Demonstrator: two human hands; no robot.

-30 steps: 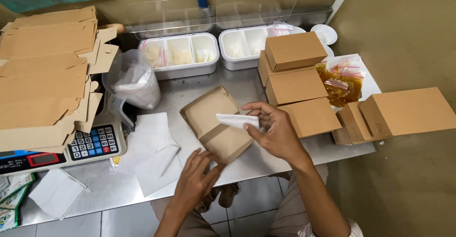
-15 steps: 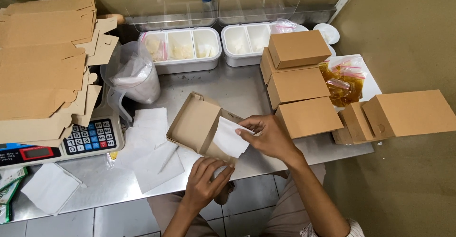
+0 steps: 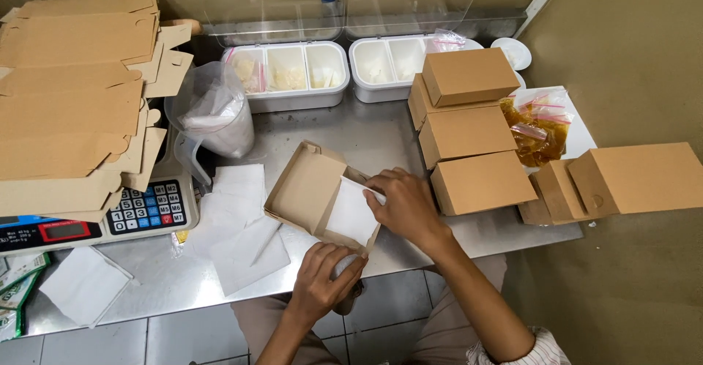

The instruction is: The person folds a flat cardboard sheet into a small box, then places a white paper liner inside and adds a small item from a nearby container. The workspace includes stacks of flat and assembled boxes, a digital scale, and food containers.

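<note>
An open brown cardboard box lies tilted at the steel counter's front edge, lid flap swung left. My right hand presses a white paper sheet down into the box's tray. Below it, my left hand grips the box's near corner from underneath at the counter edge.
Loose white paper sheets lie left of the box. A scale under flat box blanks fills the left. Closed brown boxes stack at right, beside bags of yellow food. Two white compartment trays and a plastic-lined jug stand behind.
The box was folded nearly closed; it has swung open with the lid to the left. My right hand has carried the white sheet down into the tray. My left hand stayed under the box.
</note>
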